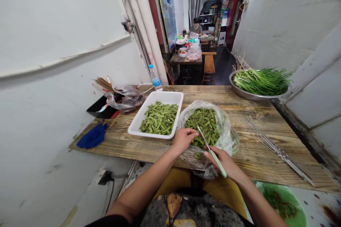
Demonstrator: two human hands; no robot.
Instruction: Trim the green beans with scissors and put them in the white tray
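My right hand [222, 159] is closed around scissors [218, 164] with pale green handles, seen nearly edge-on. Their narrow metal blades point up and away, over green soybean pods [204, 122] in a clear plastic bag [226, 127]. Just left of the blade tips, my left hand [184, 139] has its thumb and fingertips pinched together above the bag's near left side. Whatever sits in that pinch is too small to make out. Beside the bag on the left stands a white plastic tray [178, 98] with more pods [160, 118] in it.
A metal bowl [255, 96] of green chives [263, 79] stands at the back right, near metal skewers [279, 152]. Leftward are a water bottle [156, 78], a black box [97, 108] and blue cloth [92, 136]. Below right is a green basin [298, 202]. A person [196, 27] sits far back.
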